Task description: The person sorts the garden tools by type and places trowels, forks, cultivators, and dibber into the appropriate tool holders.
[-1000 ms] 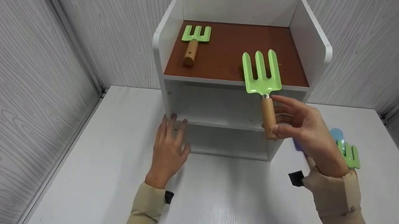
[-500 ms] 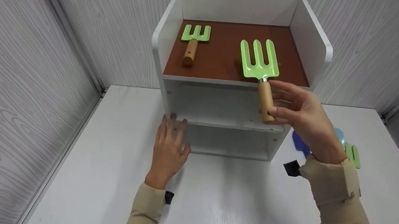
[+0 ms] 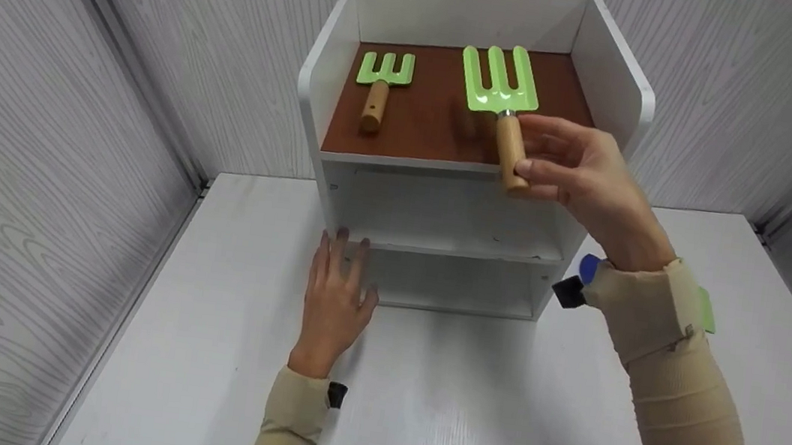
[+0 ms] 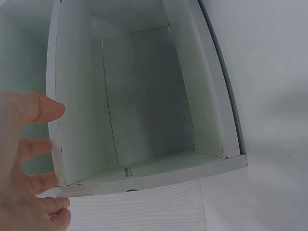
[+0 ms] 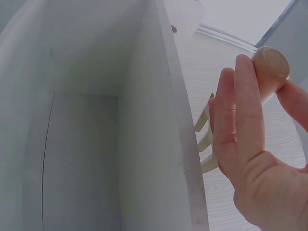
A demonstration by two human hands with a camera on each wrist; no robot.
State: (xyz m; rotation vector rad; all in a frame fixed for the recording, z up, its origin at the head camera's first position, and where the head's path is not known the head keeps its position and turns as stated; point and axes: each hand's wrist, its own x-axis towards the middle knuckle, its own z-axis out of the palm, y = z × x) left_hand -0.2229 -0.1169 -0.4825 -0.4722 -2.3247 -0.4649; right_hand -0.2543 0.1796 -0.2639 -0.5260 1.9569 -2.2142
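My right hand (image 3: 587, 172) pinches the wooden handle of a green three-pronged hand fork (image 3: 501, 93), its prongs pointing away over the right part of the brown top shelf (image 3: 427, 124). In the right wrist view the handle's round end (image 5: 275, 65) shows between thumb and fingers. A second green hand fork (image 3: 381, 81) lies at the left of that shelf, handle toward me. My left hand (image 3: 334, 306) has its fingers extended, fingertips at the lower left front of the white shelf unit (image 3: 457, 251). The left wrist view shows those fingers (image 4: 41, 144) at a shelf board's edge.
Raised side panels (image 3: 615, 68) and a back panel (image 3: 466, 19) bound the top shelf. Right of the unit, a blue tool (image 3: 589, 267) and a green one (image 3: 706, 310) lie on the white table (image 3: 433, 408), mostly hidden by my right sleeve. Grey wood-grain walls stand around.
My right hand has moved up and slightly left, carrying the hand fork from in front of the unit to over the top shelf. The left hand stays in place.
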